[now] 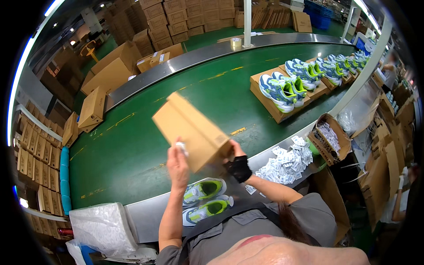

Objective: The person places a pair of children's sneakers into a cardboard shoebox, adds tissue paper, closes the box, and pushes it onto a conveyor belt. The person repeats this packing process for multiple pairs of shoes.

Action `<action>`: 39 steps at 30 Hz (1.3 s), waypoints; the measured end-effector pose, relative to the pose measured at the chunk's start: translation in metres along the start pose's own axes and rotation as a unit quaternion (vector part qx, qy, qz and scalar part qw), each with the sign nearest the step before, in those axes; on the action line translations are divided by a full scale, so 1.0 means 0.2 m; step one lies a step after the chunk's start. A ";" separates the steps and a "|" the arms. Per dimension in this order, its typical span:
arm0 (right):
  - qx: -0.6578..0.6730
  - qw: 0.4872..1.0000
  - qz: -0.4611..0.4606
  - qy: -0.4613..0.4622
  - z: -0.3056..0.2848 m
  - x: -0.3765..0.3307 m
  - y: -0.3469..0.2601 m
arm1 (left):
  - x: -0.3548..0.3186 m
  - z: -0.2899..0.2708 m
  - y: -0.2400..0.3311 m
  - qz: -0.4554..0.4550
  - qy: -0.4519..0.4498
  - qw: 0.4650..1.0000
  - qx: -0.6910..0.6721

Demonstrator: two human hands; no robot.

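Both hands clasp the cardboard shoebox (192, 131) above the green belt (132, 145): left hand (177, 164) at its 7 o'clock edge, gloved right hand (238, 165) at 4. Pair of sneakers (204, 199) lies unboxed at 6; boxing looks barely begun

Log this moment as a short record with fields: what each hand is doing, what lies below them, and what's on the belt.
left hand: flat against the near face of a tilted brown cardboard shoebox, a small white piece in its fingers
right hand: in a black fingerless glove, gripping the box's lower end
below hands: pair of grey and lime-green sneakers on the metal edge
belt: green conveyor with sneakers on open boxes
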State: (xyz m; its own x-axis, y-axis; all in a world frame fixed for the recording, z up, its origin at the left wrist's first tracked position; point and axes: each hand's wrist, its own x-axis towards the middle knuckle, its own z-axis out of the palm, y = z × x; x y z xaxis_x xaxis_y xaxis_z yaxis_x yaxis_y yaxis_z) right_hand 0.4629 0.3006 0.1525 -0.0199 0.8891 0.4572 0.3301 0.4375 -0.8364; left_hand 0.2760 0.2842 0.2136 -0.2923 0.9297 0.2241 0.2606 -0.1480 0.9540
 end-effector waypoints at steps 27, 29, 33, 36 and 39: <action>-0.349 0.927 0.032 -0.132 -0.12 -0.75 0.57 | -0.18 -0.64 -0.76 0.019 0.024 0.971 0.235; -0.351 0.925 0.012 -0.146 -0.09 -0.83 0.68 | -0.24 -0.84 -0.80 -0.023 0.069 0.970 0.233; -0.374 0.918 -0.042 -0.122 -0.04 -0.83 0.62 | -0.49 -1.43 -1.02 -0.025 0.201 0.939 0.278; -0.438 0.881 0.018 -0.176 -0.02 -0.81 0.55 | -0.75 -1.91 -1.19 -0.077 0.299 0.887 0.344; -0.490 0.832 -0.121 -0.230 0.01 -0.81 0.52 | -1.09 -2.34 -1.30 -0.216 0.302 0.793 0.482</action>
State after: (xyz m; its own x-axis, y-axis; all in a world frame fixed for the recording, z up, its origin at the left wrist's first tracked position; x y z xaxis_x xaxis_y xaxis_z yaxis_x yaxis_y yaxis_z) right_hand 0.4974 0.2027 -0.0083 -0.4820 0.8474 0.2225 0.8708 0.4914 0.0150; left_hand -0.1585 -0.0379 0.0097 -0.8581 0.4482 0.2504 0.5133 0.7384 0.4373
